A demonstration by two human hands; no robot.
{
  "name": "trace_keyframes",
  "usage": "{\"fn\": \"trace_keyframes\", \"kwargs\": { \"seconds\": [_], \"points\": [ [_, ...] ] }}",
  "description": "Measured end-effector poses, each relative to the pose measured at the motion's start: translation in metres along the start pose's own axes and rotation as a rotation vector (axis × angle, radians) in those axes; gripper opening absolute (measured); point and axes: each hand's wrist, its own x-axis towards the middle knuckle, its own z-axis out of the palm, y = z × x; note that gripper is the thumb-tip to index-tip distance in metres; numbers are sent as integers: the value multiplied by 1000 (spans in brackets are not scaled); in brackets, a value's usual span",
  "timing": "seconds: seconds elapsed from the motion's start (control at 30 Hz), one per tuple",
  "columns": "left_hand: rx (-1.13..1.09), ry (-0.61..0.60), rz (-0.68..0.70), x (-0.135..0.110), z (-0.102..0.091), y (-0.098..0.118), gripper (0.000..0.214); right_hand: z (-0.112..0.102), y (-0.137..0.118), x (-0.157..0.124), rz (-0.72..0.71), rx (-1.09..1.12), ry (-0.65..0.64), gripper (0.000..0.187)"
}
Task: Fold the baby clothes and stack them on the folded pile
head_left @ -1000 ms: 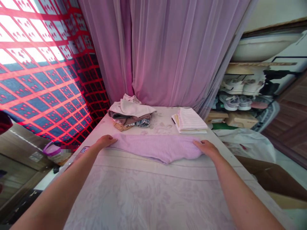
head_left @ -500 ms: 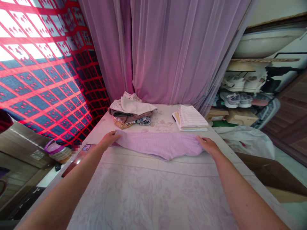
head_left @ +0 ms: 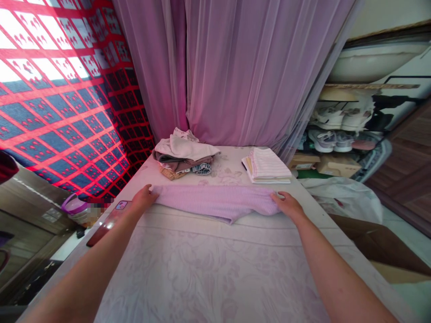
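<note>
A pair of lavender ribbed pants (head_left: 215, 199) lies stretched sideways across the bed, folded in half lengthwise, with a pointed corner toward me. At its left end my left hand (head_left: 144, 198) is closed on the fabric edge. My right hand (head_left: 288, 206) pinches the upper corner at the other end between thumb and fingers. Behind the pants on the left is a loose heap of clothes (head_left: 185, 152), with a pale garment on top. A neat stack of folded clothes (head_left: 267, 166), striped white and pink on top, sits behind on the right.
A phone (head_left: 109, 223) lies by the left edge of the bed (head_left: 215, 273). Purple curtains (head_left: 249, 72) hang behind, and a red-and-dark patterned cloth (head_left: 60, 103) hangs on the left. To the right are a shoe rack (head_left: 336, 140), a plastic bag (head_left: 346, 197) and a cardboard box (head_left: 380, 237).
My left hand has moved left and the left end of the pants went with it. The right end has shifted slightly left, and the fabric lies a little flatter.
</note>
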Motion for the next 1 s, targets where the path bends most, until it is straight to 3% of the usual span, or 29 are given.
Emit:
{"fn": "trace_keyframes", "kwargs": {
  "seconds": [0.3,0.5,0.7,0.87,1.0],
  "points": [
    [34,-60,-35,7,4,9,26,-5,-17,-16,-58,277,69,55],
    [-214,-109,-24,-13,-1,9,36,-32,-23,-18,-40,448,61,57],
    [-308,-114,20,-32,-17,6,44,-56,1,-12,19,515,-64,53],
    [-75,-113,95,-45,3,-6,41,-48,33,-12,48,225,-70,46],
    [69,-102,125,-43,13,-16,58,-38,41,-14,-7,-72,-34,47]
  ]
}}
